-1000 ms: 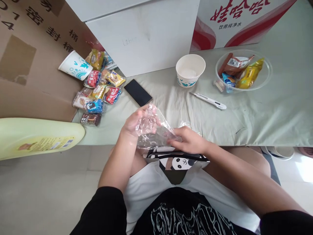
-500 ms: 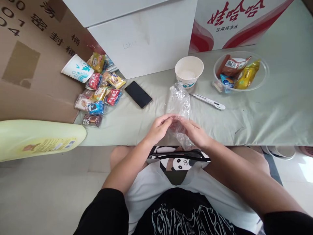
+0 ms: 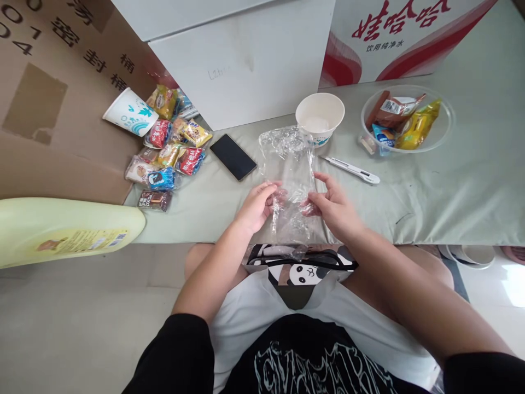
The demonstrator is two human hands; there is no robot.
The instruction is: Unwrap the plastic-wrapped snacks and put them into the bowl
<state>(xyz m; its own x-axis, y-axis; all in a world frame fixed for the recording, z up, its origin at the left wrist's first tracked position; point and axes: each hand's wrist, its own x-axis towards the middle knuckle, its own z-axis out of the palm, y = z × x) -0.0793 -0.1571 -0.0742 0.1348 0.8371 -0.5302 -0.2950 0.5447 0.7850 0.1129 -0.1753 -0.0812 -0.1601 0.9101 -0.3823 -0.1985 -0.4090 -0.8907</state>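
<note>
A crinkled clear plastic bag (image 3: 293,175) is stretched between my two hands at the table's front edge. My left hand (image 3: 259,207) pinches its left side, thumb against fingers. On the other side my right hand (image 3: 330,203) grips the plastic between thumb and fingers, with the index finger raised. The bag's upper end touches a white paper bowl (image 3: 320,112), and its lower end hangs over the edge above my lap. To the right of the bag lies a white utility knife (image 3: 353,169). A black phone (image 3: 233,157) rests left of it.
Wrapped snacks (image 3: 168,158) are heaped at the left beside a tipped paper cup (image 3: 132,114). A clear plastic bowl (image 3: 445,123) with several snack packs stands at the right. Cardboard boxes (image 3: 246,71) line the back. A pale yellow bottle (image 3: 69,230) juts in at the left.
My hands have moved apart, and the bag has spread wider between them. Its upper part has widened to the left.
</note>
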